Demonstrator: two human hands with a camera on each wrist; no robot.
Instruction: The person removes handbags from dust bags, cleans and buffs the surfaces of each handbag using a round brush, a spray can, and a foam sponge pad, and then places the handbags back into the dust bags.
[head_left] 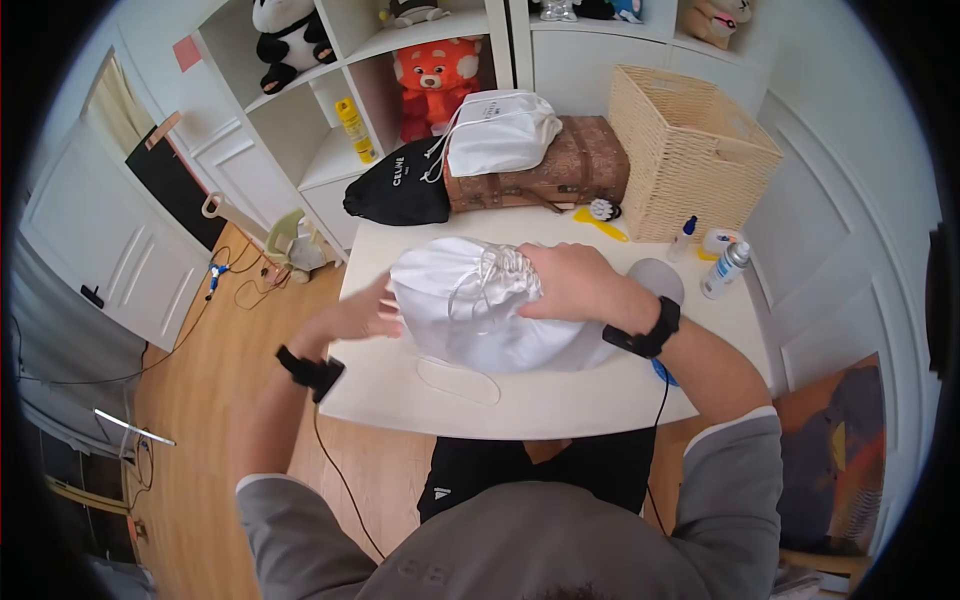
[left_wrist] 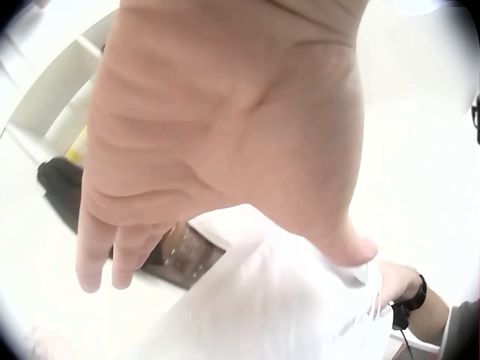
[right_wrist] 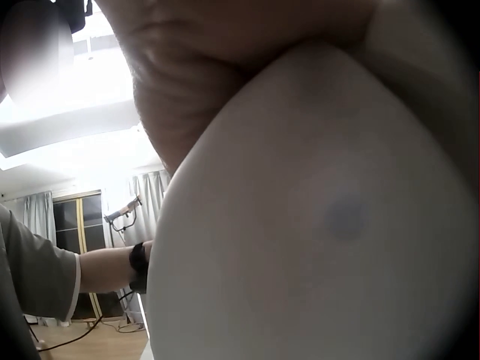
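Note:
A plump white drawstring bag (head_left: 445, 315) lies on the white table, its gathered, ruffled neck and thin cords facing up. My right hand (head_left: 575, 282) grips the bag beside the gathered neck, thumb toward me and fingers over the far side. At the bag's left end is my left hand (head_left: 360, 314), fingers spread and fairly straight, fingertips close to the cloth. The left wrist view shows that palm (left_wrist: 225, 127) above the white cloth (left_wrist: 247, 300). In the right wrist view the bag's smooth side (right_wrist: 315, 202) fills most of the picture. What the bag contains is hidden.
Behind stand a brown case (head_left: 590, 155) bearing a smaller white drawstring bag (head_left: 500, 135), a black drawstring bag (head_left: 405, 185) and a woven basket (head_left: 690, 150). A yellow-handled brush (head_left: 603, 225) and a spray can (head_left: 725, 270) sit at the back right. A cord loop (head_left: 458, 383) lies in front.

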